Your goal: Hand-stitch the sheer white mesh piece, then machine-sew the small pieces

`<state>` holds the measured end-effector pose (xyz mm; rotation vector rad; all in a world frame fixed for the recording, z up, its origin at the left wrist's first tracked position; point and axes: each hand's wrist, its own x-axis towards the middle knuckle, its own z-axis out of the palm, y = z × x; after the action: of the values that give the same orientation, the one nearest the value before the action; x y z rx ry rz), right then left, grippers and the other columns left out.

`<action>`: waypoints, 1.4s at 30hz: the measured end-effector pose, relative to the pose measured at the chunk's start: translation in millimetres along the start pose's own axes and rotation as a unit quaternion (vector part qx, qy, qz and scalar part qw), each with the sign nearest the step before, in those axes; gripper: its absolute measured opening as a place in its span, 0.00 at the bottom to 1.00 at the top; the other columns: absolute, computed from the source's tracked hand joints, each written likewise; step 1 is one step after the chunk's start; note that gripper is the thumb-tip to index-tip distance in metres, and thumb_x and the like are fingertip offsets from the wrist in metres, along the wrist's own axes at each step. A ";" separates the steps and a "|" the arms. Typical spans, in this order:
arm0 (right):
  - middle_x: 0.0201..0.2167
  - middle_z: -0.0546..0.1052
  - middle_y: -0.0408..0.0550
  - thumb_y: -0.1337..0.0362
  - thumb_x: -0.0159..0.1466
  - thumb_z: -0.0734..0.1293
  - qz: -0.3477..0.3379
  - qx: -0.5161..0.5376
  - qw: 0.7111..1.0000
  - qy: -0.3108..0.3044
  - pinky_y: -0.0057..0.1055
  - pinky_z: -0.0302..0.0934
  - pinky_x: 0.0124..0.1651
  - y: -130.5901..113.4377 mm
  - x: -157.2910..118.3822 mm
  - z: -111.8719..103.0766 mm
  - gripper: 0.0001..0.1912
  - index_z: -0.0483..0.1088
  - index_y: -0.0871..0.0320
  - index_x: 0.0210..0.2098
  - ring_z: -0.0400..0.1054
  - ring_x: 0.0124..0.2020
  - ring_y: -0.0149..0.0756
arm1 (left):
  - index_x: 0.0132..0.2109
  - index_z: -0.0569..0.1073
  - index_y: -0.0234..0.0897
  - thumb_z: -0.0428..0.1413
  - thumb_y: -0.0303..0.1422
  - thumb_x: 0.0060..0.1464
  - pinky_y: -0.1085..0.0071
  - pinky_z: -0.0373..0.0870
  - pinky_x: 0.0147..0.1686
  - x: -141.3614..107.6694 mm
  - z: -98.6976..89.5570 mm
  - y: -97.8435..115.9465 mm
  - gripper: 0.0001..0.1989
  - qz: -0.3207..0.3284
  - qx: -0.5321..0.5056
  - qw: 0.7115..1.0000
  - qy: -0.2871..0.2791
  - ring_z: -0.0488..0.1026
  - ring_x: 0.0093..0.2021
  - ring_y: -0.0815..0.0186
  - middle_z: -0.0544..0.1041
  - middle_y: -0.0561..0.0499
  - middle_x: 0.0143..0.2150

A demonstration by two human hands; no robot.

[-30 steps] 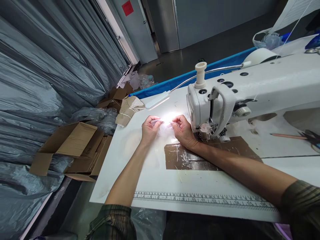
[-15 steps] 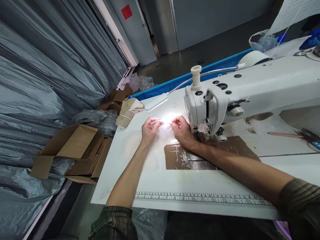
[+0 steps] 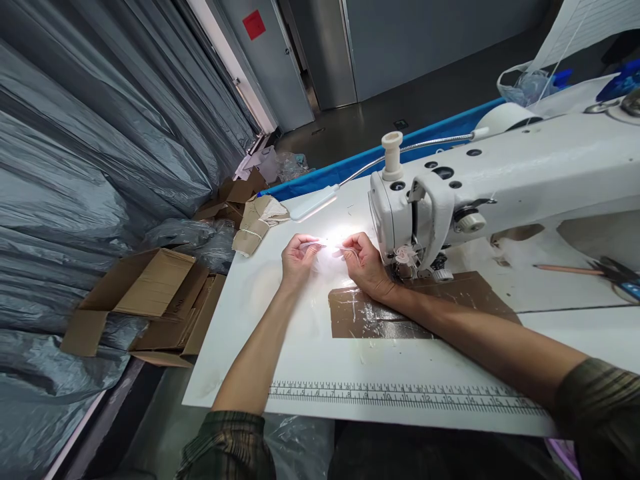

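Note:
Between my two hands stretches a thin white strip, perhaps fabric [image 3: 326,245], washed out by glare so its kind is hard to make out. My left hand [image 3: 299,259] pinches its left end between thumb and fingers. At the other end, my right hand [image 3: 363,264] pinches it the same way, close beside the head of a white sewing machine [image 3: 393,213]. Both hands are just over the white table [image 3: 295,353]. A small pale pink fabric piece [image 3: 405,255] hangs at the machine's needle area.
A lamp [image 3: 315,203] on a bendy neck lights the hands. Brown tape [image 3: 350,320] covers part of the table by my right forearm. A printed ruler [image 3: 400,398] runs along the front edge. Scissors [image 3: 617,277] lie right; cardboard boxes [image 3: 155,287] stand left.
My left hand has shifted very slightly left, and the strip between the hands looks straighter. Both hands keep their pinch.

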<state>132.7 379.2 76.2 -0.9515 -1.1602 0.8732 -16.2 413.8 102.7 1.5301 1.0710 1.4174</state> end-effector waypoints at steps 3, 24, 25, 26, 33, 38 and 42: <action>0.29 0.70 0.43 0.63 0.59 0.62 -0.024 0.000 1.000 -0.011 0.36 0.66 0.41 -1.2 -1.4 -0.7 0.03 0.61 0.53 0.33 0.71 0.33 0.37 | 0.35 0.72 0.38 0.63 0.32 0.47 0.68 0.74 0.40 -0.4 0.1 -1.0 0.08 -0.004 -0.011 1.000 -0.008 0.79 0.36 0.65 0.81 0.49 0.35; 0.28 0.78 0.44 0.67 0.59 0.71 0.325 0.084 0.930 -0.153 0.28 0.69 0.29 -88.9 -75.8 -62.4 0.11 0.68 0.58 0.40 0.73 0.26 0.32 | 0.40 0.78 0.34 0.66 0.42 0.49 0.78 0.55 0.12 -30.1 7.7 69.4 0.17 -0.188 0.018 0.919 -0.347 0.69 0.19 0.73 0.81 0.45 0.34; 0.27 0.78 0.43 0.67 0.58 0.72 0.324 0.072 0.927 -0.173 0.29 0.69 0.29 -89.0 -85.0 -75.0 0.12 0.68 0.59 0.40 0.73 0.25 0.32 | 0.41 0.79 0.34 0.66 0.42 0.49 0.77 0.56 0.12 -34.5 13.6 70.0 0.17 -0.188 0.032 0.905 -0.379 0.67 0.18 0.73 0.80 0.45 0.33; 0.26 0.78 0.43 0.66 0.57 0.73 0.329 0.056 0.924 -0.188 0.29 0.69 0.29 -88.8 -93.2 -87.0 0.12 0.68 0.59 0.39 0.73 0.25 0.32 | 0.41 0.79 0.34 0.66 0.43 0.49 0.76 0.56 0.12 -38.9 20.1 69.7 0.18 -0.187 0.045 0.894 -0.404 0.66 0.16 0.73 0.80 0.45 0.31; 0.23 0.79 0.41 0.64 0.54 0.76 0.419 -0.027 0.870 -0.257 0.29 0.71 0.26 -88.1 -115.8 -136.9 0.16 0.67 0.58 0.37 0.75 0.22 0.34 | 0.38 0.80 0.35 0.68 0.37 0.47 0.74 0.57 0.16 -54.3 53.6 54.1 0.13 -0.132 0.109 0.897 -0.406 0.61 0.15 0.72 0.68 0.54 0.18; 0.24 0.79 0.42 0.68 0.51 0.76 0.422 -0.005 0.867 -0.264 0.30 0.74 0.29 -87.3 -115.1 -140.0 0.18 0.67 0.58 0.38 0.76 0.24 0.35 | 0.41 0.80 0.34 0.66 0.37 0.50 0.71 0.60 0.21 -50.2 53.2 41.0 0.13 -0.088 0.172 0.897 -0.397 0.64 0.20 0.69 0.71 0.52 0.21; 0.22 0.77 0.40 0.69 0.52 0.75 0.421 -0.014 0.864 -0.276 0.31 0.73 0.28 -89.2 -113.8 -137.2 0.18 0.66 0.58 0.39 0.76 0.25 0.36 | 0.41 0.79 0.35 0.67 0.37 0.47 0.70 0.64 0.25 -50.8 51.4 33.3 0.15 -0.041 0.206 0.909 -0.359 0.70 0.26 0.65 0.78 0.47 0.29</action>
<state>252.4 222.0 103.0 -1.3051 -1.2203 1.9394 36.2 354.8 112.5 2.0447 0.9685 0.4755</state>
